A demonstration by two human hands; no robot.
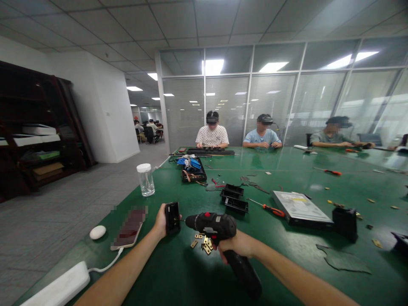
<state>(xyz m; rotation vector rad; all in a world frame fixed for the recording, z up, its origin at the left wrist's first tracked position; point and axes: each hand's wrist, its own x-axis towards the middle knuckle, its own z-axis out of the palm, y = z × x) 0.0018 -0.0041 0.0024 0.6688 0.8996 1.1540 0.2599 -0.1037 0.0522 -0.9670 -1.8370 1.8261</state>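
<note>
1. Left hand [162,222] clamped round a black casing [172,219], brassy speck inside.
2. Right hand [234,245] wraps the drill [212,225], bit pointing at the casing's open face; touching? Can't tell!
3. Beyond: open black trays [236,205], lidded jar [145,180], blue cables [191,162] atop a chassis [200,170].
4. Brass pieces [207,245] below the drill, screwdriver [273,211] well right.

- Dark shelving [68,127] at left, near a white wall [110,114]
- Grey floor [124,172]
- Glossy green table [156,272]
- Glass partition [226,102] with blinds [184,121] beyond it
- Panelled ceiling [175,21]; lit rectangular lights [134,89] farther back
</note>
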